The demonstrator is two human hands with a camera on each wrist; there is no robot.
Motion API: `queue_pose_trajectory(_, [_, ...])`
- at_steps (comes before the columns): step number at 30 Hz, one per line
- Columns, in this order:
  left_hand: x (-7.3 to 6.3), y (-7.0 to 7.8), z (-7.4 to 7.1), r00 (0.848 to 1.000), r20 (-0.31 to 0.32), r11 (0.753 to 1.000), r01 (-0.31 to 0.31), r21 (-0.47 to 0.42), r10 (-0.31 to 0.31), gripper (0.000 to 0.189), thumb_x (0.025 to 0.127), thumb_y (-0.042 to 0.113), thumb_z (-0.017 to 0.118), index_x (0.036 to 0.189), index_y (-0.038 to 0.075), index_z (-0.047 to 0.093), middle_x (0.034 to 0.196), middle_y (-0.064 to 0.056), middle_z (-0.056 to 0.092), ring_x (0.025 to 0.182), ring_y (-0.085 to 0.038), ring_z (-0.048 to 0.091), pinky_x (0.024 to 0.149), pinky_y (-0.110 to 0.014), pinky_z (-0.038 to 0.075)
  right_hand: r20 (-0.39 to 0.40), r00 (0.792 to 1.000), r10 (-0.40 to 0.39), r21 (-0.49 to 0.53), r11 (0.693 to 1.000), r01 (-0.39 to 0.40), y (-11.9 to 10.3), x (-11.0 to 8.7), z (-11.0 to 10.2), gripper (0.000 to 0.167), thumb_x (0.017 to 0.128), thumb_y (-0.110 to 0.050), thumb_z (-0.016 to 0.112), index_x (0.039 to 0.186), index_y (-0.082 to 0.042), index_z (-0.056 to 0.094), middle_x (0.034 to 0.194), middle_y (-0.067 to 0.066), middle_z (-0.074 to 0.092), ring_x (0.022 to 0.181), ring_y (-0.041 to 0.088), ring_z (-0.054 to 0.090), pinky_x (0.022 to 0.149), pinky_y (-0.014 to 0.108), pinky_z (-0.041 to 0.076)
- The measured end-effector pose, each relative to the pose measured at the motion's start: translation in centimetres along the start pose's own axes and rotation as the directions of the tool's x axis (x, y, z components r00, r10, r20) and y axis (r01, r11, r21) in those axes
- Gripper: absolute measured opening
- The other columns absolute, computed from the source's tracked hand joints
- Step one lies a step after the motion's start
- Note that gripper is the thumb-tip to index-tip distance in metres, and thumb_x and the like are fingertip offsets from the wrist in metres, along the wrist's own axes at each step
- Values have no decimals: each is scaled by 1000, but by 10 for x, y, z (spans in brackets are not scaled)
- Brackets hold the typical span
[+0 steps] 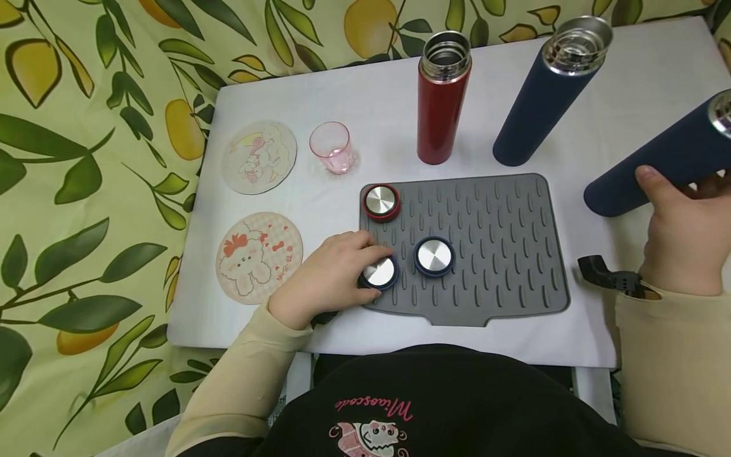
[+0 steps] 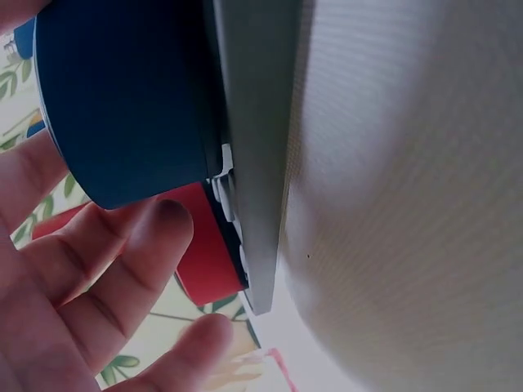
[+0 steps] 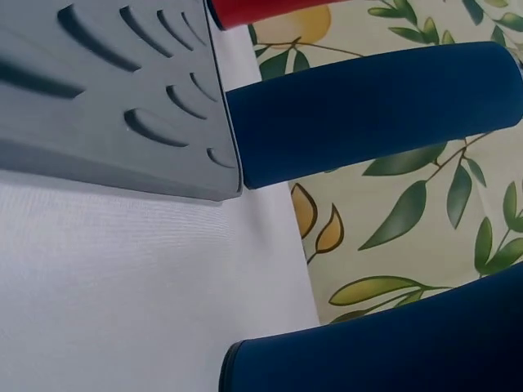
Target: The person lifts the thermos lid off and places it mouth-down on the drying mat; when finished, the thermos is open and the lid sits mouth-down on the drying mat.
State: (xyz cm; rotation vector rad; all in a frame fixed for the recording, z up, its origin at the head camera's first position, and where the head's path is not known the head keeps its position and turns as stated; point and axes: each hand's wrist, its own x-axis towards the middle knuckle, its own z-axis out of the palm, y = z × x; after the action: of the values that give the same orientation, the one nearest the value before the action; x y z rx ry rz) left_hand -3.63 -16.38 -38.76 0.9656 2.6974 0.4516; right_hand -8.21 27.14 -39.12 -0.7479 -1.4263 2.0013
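My left hand [image 1: 328,273] pinches a blue bottle lid with a silver top [image 1: 379,273] at the left edge of the grey drying mat [image 1: 497,247]. In the left wrist view this lid [image 2: 122,98] sits at the mat's edge, with fingertips around its side. A second blue lid [image 1: 434,256] lies to its right on the mat, and a red lid [image 1: 381,202] at the mat's back left corner. At the far right, my right hand [image 1: 688,228] grips a dark blue bottle [image 1: 657,168]; in the right wrist view that bottle [image 3: 384,351] shows at the bottom.
Behind the mat stand an open red bottle [image 1: 440,114] and another open blue bottle [image 1: 537,108]. Farther left are a pink-rimmed glass [image 1: 332,147] and two round cartoon coasters, one at the back [image 1: 259,157] and one in front [image 1: 257,257]. A patterned cloth [image 1: 114,209] hangs around the white table.
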Motion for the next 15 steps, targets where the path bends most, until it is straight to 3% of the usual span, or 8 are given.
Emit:
queue_pose_trajectory(4, [1, -1, 1, 1000, 7, 1000, 8, -7, -8, 64, 83, 27, 96, 141, 15, 74, 119, -1, 68, 102, -20, 66, 95, -44, 56, 14, 1000, -26, -32, 999, 26, -1, -2, 2, 82, 85, 24, 78, 152, -17, 55, 152, 3, 58, 142, 17, 57, 116, 23, 47])
queue_pose_trajectory(7, [1, -1, 1, 1000, 18, 1000, 19, -13, -19, 65, 83, 26, 95, 143, 15, 73, 121, -1, 68, 103, -20, 67, 96, -44, 57, 17, 998, -57, -130, 990, 59, -2, -3, 3, 81, 87, 20, 78, 153, -18, 54, 153, 2, 58, 142, 15, 56, 114, 22, 47])
queue_pose_trajectory(12, [2, -1, 0, 999, 40, 999, 31, -12, -30, 67, 85, 27, 95, 146, 15, 70, 126, -2, 69, 107, -21, 68, 99, -44, 57, -78, 996, -49, -283, 959, 25, -4, -9, 1, 75, 95, 4, 80, 158, -22, 49, 155, -3, 52, 137, 11, 51, 109, 14, 46])
queue_pose_trajectory(13, [2, -1, -1, 999, 42, 999, 31, -11, -31, 68, 85, 29, 96, 147, 15, 69, 128, -2, 69, 109, -21, 69, 100, -44, 57, -89, 993, -81, -323, 945, 48, -4, -12, -1, 70, 98, -2, 79, 159, -20, 49, 156, -3, 51, 138, 10, 49, 110, 14, 45])
queue_pose_trajectory(15, [1, -1, -3, 999, 42, 999, 30, -10, -30, 70, 86, 32, 96, 148, 15, 68, 132, -2, 70, 114, -22, 69, 103, -45, 57, -90, 978, -186, -449, 885, 127, -7, -18, -4, 65, 105, -14, 74, 163, -15, 46, 162, -7, 48, 144, 7, 45, 116, 14, 39])
